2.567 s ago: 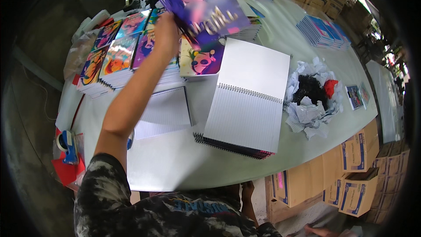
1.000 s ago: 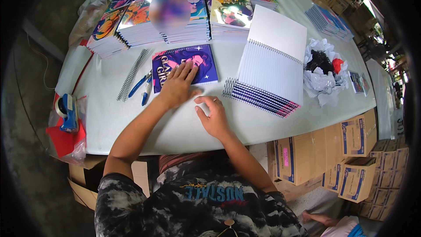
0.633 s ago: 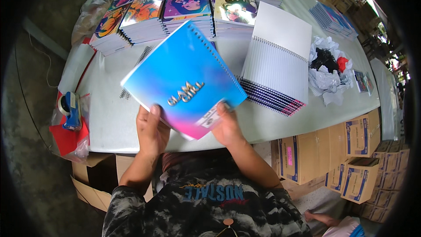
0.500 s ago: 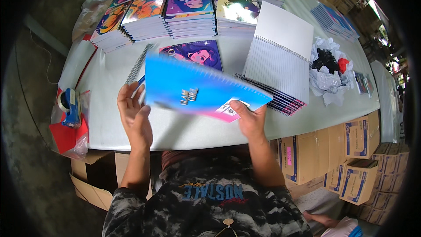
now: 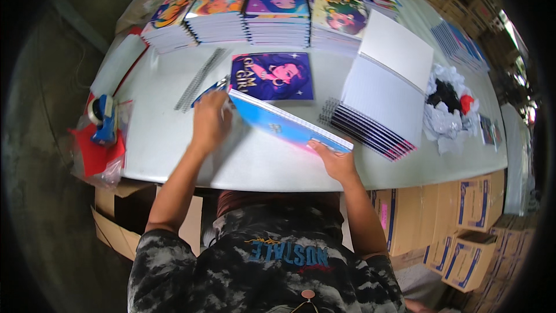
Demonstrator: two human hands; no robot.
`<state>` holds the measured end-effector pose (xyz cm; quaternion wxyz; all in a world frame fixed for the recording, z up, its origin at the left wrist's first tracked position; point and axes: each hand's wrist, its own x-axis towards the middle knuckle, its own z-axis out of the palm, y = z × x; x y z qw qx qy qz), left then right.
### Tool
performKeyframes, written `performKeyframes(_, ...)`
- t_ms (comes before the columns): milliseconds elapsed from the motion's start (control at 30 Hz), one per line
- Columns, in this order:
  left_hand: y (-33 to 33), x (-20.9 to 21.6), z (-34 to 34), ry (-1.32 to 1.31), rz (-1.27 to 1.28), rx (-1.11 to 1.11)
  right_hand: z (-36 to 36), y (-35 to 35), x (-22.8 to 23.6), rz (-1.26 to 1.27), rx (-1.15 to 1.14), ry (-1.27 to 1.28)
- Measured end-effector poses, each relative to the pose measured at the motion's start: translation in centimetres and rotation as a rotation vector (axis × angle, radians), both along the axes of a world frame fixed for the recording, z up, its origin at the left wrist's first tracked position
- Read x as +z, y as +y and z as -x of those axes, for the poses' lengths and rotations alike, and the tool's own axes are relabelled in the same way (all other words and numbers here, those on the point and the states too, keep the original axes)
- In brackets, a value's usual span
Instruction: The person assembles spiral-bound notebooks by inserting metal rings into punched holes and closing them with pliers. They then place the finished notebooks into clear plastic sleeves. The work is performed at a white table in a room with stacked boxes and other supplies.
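Observation:
My right hand point(image 5: 339, 161) grips one end of a notebook point(image 5: 272, 124) with a blue and pink cover, thumb on the cover. The notebook is tilted, its white page edge turned up. Beside its other end is my left hand point(image 5: 209, 122), fingers bent down over a small blue item point(image 5: 200, 99) mostly hidden by the hand; whether it grasps that item is unclear. Silver wire binding coils point(image 5: 200, 81) lie just beyond my left hand. A purple illustrated cover point(image 5: 272, 75) rests flat on the table behind the notebook.
Several stacks of spiral notebooks point(image 5: 278, 8) line the far side of the table point(image 5: 168, 156). An opened notebook pile point(image 5: 385, 81) stands at right, near crumpled white plastic point(image 5: 443, 122). A blue tape dispenser point(image 5: 106, 122) sits at left. Cardboard boxes point(image 5: 425, 208) stand below right.
The notebook has tipped so its page edge faces up, and its near end moved slightly down. My left hand has moved right and forward, its fingers turning down to the blue item.

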<state>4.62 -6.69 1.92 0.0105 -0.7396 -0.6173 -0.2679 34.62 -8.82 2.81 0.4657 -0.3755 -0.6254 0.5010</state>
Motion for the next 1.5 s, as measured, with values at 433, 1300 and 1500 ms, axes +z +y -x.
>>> performKeyframes(433,5.9,5.2,7.8,0.115,0.293,0.457,-0.9,0.2,0.1,-0.072,-0.074,0.148)
performKeyframes(1300,0.6,7.4,-1.3,-0.811,0.422,-0.315,-1.3,1.6,1.4,-0.178,-0.053,-0.04)
performKeyframes(1500,1.3,6.9,-1.2,-0.884,0.489,-0.359,-1.2,1.5,1.5,-0.192,-0.053,-0.027)
